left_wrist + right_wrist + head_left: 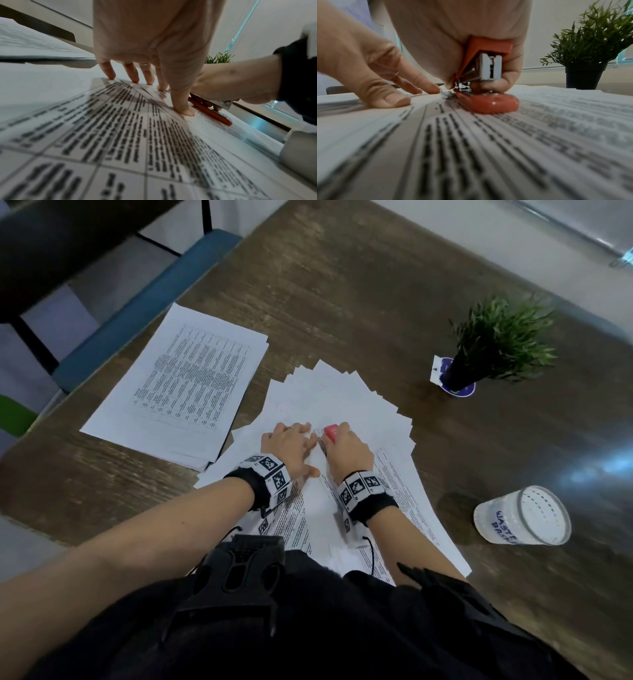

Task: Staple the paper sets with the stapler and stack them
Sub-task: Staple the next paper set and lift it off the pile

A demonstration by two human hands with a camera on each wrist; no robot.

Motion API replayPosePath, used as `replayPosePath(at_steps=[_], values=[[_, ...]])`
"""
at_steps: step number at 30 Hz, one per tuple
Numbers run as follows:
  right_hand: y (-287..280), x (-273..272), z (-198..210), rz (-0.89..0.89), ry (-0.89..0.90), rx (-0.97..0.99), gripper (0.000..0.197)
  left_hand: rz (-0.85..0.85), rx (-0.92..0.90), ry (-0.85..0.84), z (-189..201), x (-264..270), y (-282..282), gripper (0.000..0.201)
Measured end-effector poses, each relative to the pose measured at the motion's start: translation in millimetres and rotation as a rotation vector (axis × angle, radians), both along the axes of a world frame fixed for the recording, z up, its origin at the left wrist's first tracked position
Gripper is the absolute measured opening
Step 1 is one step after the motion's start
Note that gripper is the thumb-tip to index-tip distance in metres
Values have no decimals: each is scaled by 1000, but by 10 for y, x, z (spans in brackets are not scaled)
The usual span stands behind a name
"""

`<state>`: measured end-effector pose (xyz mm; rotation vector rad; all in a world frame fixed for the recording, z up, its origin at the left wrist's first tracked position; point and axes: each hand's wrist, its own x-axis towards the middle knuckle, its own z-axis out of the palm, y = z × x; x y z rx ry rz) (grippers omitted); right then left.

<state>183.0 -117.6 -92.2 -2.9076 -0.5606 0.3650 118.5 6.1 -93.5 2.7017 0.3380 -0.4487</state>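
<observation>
While R hand (pixel 346 445) grips red stapler (pixel 485 86) at corner of paper set (pixel 123 121), L hand (pixel 291 443) w/ fingers straight pins sheets flat. Stapled stack (pixel 185 385) sits left on table (pixel 359 302); fanned unstapled sheets (pixel 342 395) underneath remain, approx mid-task.

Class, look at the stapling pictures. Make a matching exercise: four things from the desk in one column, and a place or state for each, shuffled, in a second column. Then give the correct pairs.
Things
1. stapler
2. left hand
3. potted plant
4. printed stack

Places or states
A. lies at the table's left, untouched
B. gripped by the right hand
C. stands upright at the far right
D. fingers spread, pressing the paper set flat

Pairs: 1-B, 2-D, 3-C, 4-A
</observation>
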Motion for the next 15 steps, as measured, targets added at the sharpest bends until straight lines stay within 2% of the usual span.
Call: replayPosePath(at_steps=[5,10,15], values=[[-204,-73,-25,-109,33,84,47,35,-58,-29,-29,-5,21,79],[-389,-59,-17,-232,94,127,44,93,-179,-84,-65,-29,86,87],[-462,-82,-6,-139,118,119,39,305,-315,-194,-123,-30,115,56]])
